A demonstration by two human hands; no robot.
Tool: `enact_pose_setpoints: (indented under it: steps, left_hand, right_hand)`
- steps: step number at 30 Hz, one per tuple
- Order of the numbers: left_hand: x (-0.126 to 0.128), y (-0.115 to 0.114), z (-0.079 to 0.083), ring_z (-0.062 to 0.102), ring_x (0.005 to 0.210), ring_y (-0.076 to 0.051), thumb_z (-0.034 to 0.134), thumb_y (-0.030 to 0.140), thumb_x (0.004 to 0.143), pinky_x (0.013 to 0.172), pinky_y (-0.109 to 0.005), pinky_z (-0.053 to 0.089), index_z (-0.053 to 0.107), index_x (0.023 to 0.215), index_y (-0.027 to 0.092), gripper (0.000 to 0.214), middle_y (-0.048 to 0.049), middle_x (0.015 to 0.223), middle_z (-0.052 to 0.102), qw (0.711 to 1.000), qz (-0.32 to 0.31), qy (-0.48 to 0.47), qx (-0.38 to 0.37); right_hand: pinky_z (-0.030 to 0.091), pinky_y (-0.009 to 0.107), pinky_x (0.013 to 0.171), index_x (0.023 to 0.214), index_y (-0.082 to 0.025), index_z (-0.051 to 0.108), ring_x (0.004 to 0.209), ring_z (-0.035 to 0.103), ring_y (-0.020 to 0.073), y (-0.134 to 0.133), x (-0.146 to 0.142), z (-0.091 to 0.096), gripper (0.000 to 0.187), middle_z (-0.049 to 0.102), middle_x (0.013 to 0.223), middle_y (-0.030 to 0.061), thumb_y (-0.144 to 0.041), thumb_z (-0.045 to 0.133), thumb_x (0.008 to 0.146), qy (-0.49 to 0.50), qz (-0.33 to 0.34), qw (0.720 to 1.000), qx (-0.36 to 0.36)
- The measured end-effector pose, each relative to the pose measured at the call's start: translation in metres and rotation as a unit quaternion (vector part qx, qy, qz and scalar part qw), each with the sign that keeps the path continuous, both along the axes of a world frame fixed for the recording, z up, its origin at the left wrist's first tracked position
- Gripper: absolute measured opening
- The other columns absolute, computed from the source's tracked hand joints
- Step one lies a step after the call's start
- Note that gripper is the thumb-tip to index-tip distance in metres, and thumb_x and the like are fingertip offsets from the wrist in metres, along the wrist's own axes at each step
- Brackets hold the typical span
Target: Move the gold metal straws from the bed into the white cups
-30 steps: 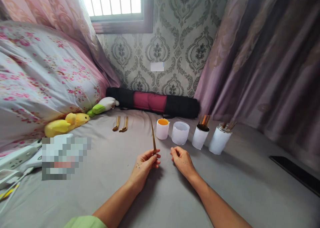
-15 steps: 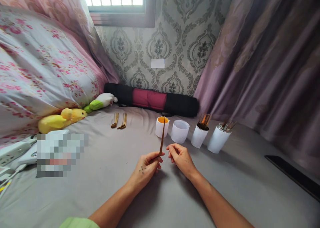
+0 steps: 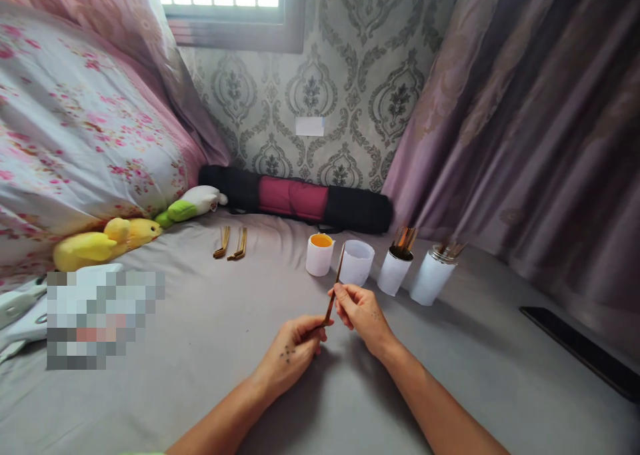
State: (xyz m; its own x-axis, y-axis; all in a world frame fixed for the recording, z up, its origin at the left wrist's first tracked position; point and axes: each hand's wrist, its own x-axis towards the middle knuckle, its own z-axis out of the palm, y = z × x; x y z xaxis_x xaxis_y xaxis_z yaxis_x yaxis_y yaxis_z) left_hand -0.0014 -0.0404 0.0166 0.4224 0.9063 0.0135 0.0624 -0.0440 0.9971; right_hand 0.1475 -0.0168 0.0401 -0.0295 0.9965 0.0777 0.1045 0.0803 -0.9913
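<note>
A thin brown stick point(image 3: 341, 266) stands nearly upright between my hands, its upper end leaning slightly right. My left hand point(image 3: 294, 346) pinches its lower end between thumb and fingers. Higher up, my right hand point(image 3: 362, 312) is closed on the middle of the stick, thumb toward me. Just behind the stick's tip is a wide white cup point(image 3: 361, 268). Left of that cup stands a white cup with an orange inside point(image 3: 319, 260). To the right, a white-wrapped can point(image 3: 394, 275) and a white-wrapped jar point(image 3: 431, 283) hold several brown sticks.
Two small bundles of bent brown strips point(image 3: 238, 244) lie at the left on the grey sheet point(image 3: 200, 335). A black and maroon roll bag point(image 3: 293, 198) runs along the wall. Plush toys point(image 3: 95, 247) and a blurred-out object point(image 3: 107, 318) are left; a black flat object point(image 3: 575, 348) is right.
My right hand has come onto the stick, which it was beside before. The stick's tip has shifted right and lower. The whole view has turned slightly.
</note>
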Motion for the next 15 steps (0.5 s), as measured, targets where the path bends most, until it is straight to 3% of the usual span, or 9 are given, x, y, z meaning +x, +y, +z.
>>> enact_pose_setpoints:
  steps: [7,15]
  left_hand:
    - [0.0000,-0.0022,-0.0014,0.044,0.058,-0.009,0.046,0.029,0.078,0.056,-0.022,0.036,0.061,0.101,0.011,0.034,-0.0011,0.068,0.052,0.999,-0.015,0.023,0.029]
    - [0.0002,-0.0023,0.0078,0.042,0.054,-0.007,0.046,0.045,0.076,0.048,-0.020,0.031,0.062,0.090,0.010,0.041,0.0001,0.065,0.051,0.999,-0.032,0.026,-0.027]
  right_hand:
    - [0.024,0.017,0.032,0.072,-0.013,0.055,0.034,0.033,0.0031,-0.0012,-0.0007,0.0032,0.031,0.043,0.046,-0.0064,-0.044,0.056,0.072,0.003,-0.004,1.000,-0.024]
    - [0.024,0.017,0.032,0.073,-0.013,0.055,0.035,0.033,0.0030,-0.0013,0.0005,0.0048,0.030,0.045,0.047,-0.0060,-0.044,0.055,0.072,0.004,0.012,1.000,-0.028]
